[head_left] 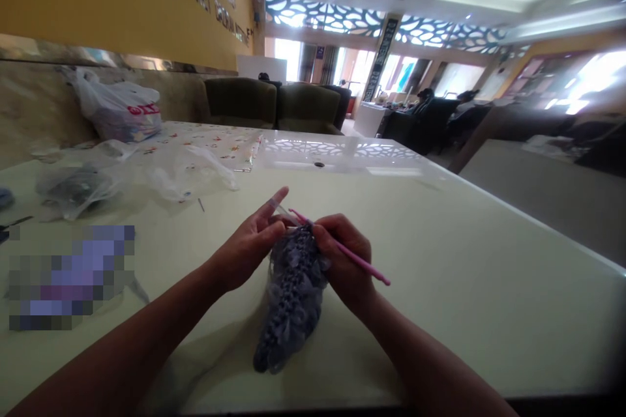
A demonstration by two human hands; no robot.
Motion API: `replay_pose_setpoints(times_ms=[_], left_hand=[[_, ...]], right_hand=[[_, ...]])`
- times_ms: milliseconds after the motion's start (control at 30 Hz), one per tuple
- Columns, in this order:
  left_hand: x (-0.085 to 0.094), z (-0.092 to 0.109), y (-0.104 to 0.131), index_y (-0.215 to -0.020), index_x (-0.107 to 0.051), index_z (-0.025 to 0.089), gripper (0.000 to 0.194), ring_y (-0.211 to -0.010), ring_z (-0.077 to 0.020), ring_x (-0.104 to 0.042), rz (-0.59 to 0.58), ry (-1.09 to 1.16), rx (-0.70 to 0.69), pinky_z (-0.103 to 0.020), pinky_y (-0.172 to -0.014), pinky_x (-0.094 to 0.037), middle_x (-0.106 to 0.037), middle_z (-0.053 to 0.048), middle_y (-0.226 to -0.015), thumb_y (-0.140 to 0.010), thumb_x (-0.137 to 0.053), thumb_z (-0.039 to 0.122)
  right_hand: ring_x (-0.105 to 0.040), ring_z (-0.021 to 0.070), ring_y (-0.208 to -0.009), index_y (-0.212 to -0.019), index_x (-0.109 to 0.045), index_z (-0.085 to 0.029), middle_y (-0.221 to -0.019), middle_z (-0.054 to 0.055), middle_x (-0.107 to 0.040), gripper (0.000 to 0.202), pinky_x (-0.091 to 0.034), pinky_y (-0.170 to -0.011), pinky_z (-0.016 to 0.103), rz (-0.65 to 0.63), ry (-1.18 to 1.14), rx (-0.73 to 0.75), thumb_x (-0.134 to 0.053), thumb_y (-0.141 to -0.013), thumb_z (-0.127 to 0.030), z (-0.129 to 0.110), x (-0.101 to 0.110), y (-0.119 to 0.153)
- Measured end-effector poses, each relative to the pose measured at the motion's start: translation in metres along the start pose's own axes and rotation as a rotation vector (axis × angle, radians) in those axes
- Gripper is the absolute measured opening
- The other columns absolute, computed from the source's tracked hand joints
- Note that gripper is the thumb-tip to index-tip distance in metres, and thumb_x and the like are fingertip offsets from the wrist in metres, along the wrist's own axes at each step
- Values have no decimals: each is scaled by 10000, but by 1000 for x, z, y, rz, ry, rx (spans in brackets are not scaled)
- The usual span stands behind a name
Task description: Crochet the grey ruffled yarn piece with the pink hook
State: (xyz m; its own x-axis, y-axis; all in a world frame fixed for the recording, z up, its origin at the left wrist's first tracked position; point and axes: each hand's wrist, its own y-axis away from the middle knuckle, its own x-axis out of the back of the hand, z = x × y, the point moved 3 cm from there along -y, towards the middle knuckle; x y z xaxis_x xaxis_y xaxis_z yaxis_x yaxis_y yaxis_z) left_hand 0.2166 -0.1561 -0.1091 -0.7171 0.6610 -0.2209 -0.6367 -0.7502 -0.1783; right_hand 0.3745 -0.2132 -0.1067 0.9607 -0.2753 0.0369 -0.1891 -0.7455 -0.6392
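Observation:
A grey-blue crocheted piece [293,303] with ruffled, sheer-looking edges hangs below my fingers, its lower end near the tabletop. At its top edge, my left hand [252,241] pinches the work between thumb and fingers. The left index finger points up and away, with a pale strand of yarn [283,210] running from it to the work. In my right hand [347,257] is a pink crochet hook [364,264], held at a slant. Its tip lies by the top stitches, close to the left fingertips; whether yarn is caught on it is too small to tell.
On the white table [440,260], a clear plastic bag [81,182] and a crumpled one [190,172] lie left. A small thin rod [201,204] is near them. Behind stand a full white carrier bag [122,111] and armchairs [239,101]. A blurred-out patch covers something at left.

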Motion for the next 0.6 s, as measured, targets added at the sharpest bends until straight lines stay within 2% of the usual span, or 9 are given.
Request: replay_pose_setpoints(times_ms=[33,100,233,300,400,467,533,600], left_hand=[[-4,-1,2,-1535,-262,350,821,-1081,-249,-638,2,79,34,-401,-974,-437,-690,-64,-1171,-847,-707,398],[-9,1,5,-1543,-214,364,946,-952,-195,-661,25,132,75,-338,-896,-465,-705,-27,-1058,-790,-777,263],[-9,8,6,-1541,-232,358,980,-833,-131,-625,40,27,108,-272,-829,-456,-684,19,-892,-757,-793,187],[-8,8,4,-1532,-273,349,949,-786,-116,-595,69,-81,133,-257,-795,-443,-651,38,-829,-753,-788,181],[-6,5,3,-1472,-429,303,813,-776,-108,-564,224,-210,105,-248,-791,-423,-609,46,-799,-749,-775,169],[-6,2,2,-1412,-520,268,724,-769,-104,-563,271,-129,112,-242,-787,-423,-603,43,-798,-742,-776,173],[-8,-1,2,-1370,-566,244,682,-750,-107,-580,194,67,182,-244,-770,-438,-620,30,-807,-727,-784,177],[-10,0,2,-1355,-581,234,689,-748,-118,-607,45,236,275,-252,-771,-459,-649,10,-825,-703,-791,159]], right_hand=[[-517,95,-559,-795,-632,-200,-642,-31,-583,111,-438,-529,200,-42,34,64,-622,-900,-235,-1,-3,2],[-534,93,-558,-799,-640,-197,-636,-29,-586,113,-459,-563,206,-116,117,213,-605,-906,-189,-4,-7,4],[-479,75,-527,-797,-636,-183,-626,-31,-544,146,-395,-527,200,-240,301,398,-584,-932,-200,-5,-5,0],[-447,79,-537,-743,-614,-177,-633,-25,-516,212,-354,-526,215,-292,501,497,-559,-945,-208,-5,-5,-3],[-417,112,-576,-676,-568,-180,-636,-8,-501,269,-318,-563,260,-217,867,640,-524,-941,-156,-8,-9,-2],[-414,134,-599,-690,-559,-185,-634,3,-505,243,-311,-590,283,-127,1009,692,-532,-924,-125,-12,-11,2],[-435,149,-620,-748,-567,-188,-652,14,-526,177,-320,-608,296,-88,1041,732,-556,-908,-112,-15,-12,7],[-460,155,-628,-827,-574,-197,-681,18,-557,107,-329,-603,303,-91,986,799,-582,-895,-116,-17,-11,12]])
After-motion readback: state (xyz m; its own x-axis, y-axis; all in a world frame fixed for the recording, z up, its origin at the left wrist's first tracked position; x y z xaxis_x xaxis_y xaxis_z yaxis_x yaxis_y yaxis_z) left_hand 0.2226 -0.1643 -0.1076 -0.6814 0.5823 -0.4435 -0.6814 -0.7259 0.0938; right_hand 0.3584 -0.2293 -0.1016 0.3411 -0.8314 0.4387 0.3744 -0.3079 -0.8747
